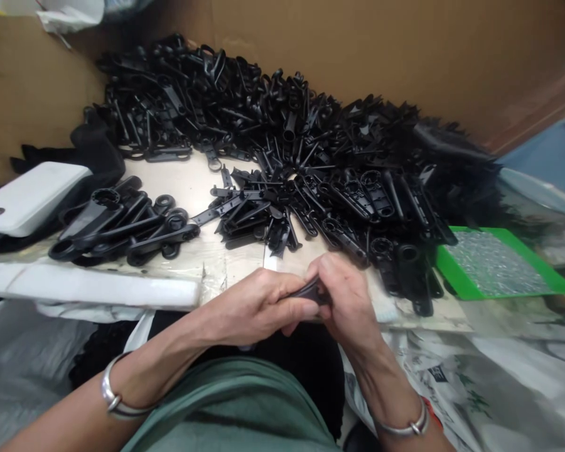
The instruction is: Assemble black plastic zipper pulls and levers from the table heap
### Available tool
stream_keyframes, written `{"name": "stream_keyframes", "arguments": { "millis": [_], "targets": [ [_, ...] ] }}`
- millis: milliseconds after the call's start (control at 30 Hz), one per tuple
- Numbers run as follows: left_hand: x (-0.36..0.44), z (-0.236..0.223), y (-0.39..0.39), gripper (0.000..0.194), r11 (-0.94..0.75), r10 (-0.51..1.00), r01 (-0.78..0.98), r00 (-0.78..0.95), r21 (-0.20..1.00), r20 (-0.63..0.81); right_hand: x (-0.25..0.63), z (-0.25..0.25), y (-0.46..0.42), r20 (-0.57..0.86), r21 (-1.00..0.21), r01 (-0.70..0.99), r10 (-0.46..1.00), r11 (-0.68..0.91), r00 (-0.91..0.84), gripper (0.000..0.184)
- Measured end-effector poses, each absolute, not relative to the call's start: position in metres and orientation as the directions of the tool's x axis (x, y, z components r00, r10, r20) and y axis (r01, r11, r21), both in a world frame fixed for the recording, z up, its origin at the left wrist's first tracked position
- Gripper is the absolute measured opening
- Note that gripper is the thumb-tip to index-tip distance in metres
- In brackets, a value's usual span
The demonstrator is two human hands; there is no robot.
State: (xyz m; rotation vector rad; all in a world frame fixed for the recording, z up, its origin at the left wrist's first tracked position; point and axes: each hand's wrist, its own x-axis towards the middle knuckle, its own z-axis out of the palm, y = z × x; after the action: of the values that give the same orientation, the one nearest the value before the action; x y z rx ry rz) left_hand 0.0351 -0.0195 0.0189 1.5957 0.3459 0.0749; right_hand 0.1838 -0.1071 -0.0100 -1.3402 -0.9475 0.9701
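My left hand [273,304] and my right hand [346,298] meet at the table's front edge, both closed on one black plastic part [308,290]. Only a strip of its dark surface shows between the fingers; the rest is hidden. Just beyond my hands lies a small heap of flat black plastic strips [249,213]. To the right of it are larger black handle-shaped parts [358,194] with ringed ends. Another group of assembled-looking black handles [127,220] rests on the left of the table.
A long mound of black parts [263,107] runs along the cardboard wall [381,50]. At right stands a green tray [456,273] with many small shiny metal pieces. A white box-shaped device [32,194] sits at left, and white foam [94,284] lines the front edge.
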Motion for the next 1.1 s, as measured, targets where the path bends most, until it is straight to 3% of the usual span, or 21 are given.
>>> {"name": "stream_keyframes", "arguments": {
  "millis": [67,267,367,500,633,800,967,1100],
  "targets": [
    [0.037,0.018,-0.020,0.026,-0.040,0.295,0.192,0.940,0.981,-0.172,0.187,-0.012,-0.108,-0.008,-0.999,0.028,0.953,-0.017,0.303,0.040],
    [0.040,0.012,-0.024,0.017,-0.106,0.450,0.212,0.881,0.972,-0.143,0.199,0.000,-0.114,0.104,-0.925,0.379,0.976,0.025,0.190,0.035],
    [0.039,0.008,-0.027,0.013,-0.201,0.465,0.206,0.881,0.958,-0.092,0.194,0.004,-0.116,0.107,-0.922,0.388,0.966,0.007,0.237,0.028],
    [0.041,0.000,-0.027,0.024,-0.314,0.430,0.132,0.902,0.940,0.017,0.187,0.001,-0.118,0.086,-0.926,0.377,0.958,-0.024,0.272,0.016],
    [0.045,-0.011,-0.027,0.020,-0.363,0.438,0.034,0.888,0.931,0.139,0.186,-0.008,-0.120,0.189,-0.873,0.488,0.941,0.030,0.279,0.016],
    [0.044,-0.022,-0.026,0.018,-0.433,0.423,0.061,0.895,0.899,0.143,0.185,-0.018,-0.123,0.293,-0.826,0.550,0.927,0.122,0.235,0.017],
    [0.042,-0.029,-0.027,0.024,-0.574,0.392,0.052,0.894,0.817,0.218,0.187,-0.020,-0.123,0.271,-0.821,0.559,0.940,0.113,0.207,0.016],
    [0.043,-0.029,-0.027,0.025,-0.573,0.382,0.025,0.892,0.819,0.241,0.190,-0.020,-0.121,0.268,-0.812,0.575,0.940,0.101,0.213,0.015]
  ]
}}
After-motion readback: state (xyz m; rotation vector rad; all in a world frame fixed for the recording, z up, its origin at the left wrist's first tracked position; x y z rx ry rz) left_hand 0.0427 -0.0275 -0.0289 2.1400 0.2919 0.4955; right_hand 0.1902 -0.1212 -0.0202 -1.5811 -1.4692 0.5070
